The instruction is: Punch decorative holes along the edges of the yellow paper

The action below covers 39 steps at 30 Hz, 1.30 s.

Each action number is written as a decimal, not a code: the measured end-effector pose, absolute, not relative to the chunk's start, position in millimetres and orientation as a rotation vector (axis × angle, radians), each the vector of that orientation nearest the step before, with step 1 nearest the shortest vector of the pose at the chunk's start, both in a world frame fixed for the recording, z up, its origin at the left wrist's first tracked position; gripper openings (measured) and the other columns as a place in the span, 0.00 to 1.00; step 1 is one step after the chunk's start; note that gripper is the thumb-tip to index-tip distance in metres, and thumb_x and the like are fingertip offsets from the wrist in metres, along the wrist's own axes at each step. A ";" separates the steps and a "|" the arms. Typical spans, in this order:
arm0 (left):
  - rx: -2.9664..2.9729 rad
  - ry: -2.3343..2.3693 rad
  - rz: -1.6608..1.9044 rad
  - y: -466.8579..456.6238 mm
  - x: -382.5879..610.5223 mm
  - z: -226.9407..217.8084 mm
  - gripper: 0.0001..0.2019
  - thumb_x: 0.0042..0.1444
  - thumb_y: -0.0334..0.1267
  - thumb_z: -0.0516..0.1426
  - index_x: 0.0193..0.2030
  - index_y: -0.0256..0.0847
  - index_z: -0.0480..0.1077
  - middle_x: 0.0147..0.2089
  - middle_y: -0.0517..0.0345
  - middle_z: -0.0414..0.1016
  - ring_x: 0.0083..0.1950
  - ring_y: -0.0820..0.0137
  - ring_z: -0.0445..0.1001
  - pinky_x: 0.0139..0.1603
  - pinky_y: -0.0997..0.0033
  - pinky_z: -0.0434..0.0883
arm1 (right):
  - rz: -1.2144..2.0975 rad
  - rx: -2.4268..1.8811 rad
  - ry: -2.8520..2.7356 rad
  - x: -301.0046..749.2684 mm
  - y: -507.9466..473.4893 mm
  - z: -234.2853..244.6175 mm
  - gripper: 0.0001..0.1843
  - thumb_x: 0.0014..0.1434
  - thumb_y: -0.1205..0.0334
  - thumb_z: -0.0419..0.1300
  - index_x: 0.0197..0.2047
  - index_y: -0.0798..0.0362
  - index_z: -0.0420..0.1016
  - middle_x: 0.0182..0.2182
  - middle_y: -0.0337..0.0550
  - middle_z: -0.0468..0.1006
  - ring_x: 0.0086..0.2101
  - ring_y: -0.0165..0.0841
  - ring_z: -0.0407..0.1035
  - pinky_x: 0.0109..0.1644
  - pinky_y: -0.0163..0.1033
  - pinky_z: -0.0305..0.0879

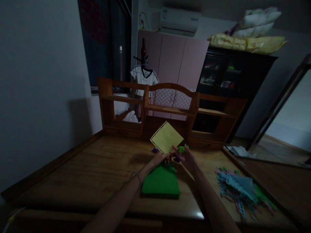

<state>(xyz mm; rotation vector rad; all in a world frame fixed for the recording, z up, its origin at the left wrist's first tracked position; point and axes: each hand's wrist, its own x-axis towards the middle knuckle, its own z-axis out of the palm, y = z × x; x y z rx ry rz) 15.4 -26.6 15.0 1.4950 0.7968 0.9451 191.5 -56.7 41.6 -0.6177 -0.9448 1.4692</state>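
Observation:
A yellow square sheet (166, 137) with a scalloped top-left edge is held up on its corner over the wooden table (97, 168). My left hand (160, 158) pinches its lower corner. My right hand (186, 157) is closed round a small tool with red and green parts (178, 152), too dim to name, right beside the sheet's lower edge. Below both hands lies a stack of green sheets (160, 183).
A heap of blue, green and pink cut strips (239, 187) lies at the table's right. A wooden shelf unit (170, 110) stands along the far edge. A dark cabinet (233, 84) and pink wardrobe (175, 64) stand behind.

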 end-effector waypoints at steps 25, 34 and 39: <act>1.604 0.996 1.377 -9.5 10.6 3.9 0.26 0.55 0.57 0.44 0.23 0.37 0.66 0.17 0.61 0.65 0.17 0.76 0.61 0.21 0.77 0.57 | 1.311 -0.509 -0.651 214.5 -45.4 36.3 0.11 0.53 0.51 0.60 0.33 0.50 0.72 0.39 0.43 0.77 0.48 0.36 0.68 0.50 0.41 0.68; 1.119 0.767 1.540 2.7 -5.1 9.0 0.25 0.50 0.60 0.50 0.29 0.35 0.65 0.22 0.61 0.66 0.18 0.78 0.62 0.18 0.77 0.60 | 1.325 -0.568 -0.666 223.8 -47.0 35.5 0.17 0.56 0.46 0.54 0.32 0.52 0.71 0.32 0.43 0.77 0.34 0.33 0.73 0.39 0.38 0.71; 1.181 0.704 1.324 -1.1 2.1 9.9 0.25 0.46 0.60 0.54 0.29 0.35 0.66 0.23 0.59 0.68 0.18 0.77 0.63 0.19 0.76 0.61 | 1.100 -0.811 -0.918 208.9 -47.6 36.6 0.17 0.54 0.46 0.55 0.31 0.53 0.71 0.27 0.43 0.75 0.26 0.32 0.69 0.27 0.35 0.66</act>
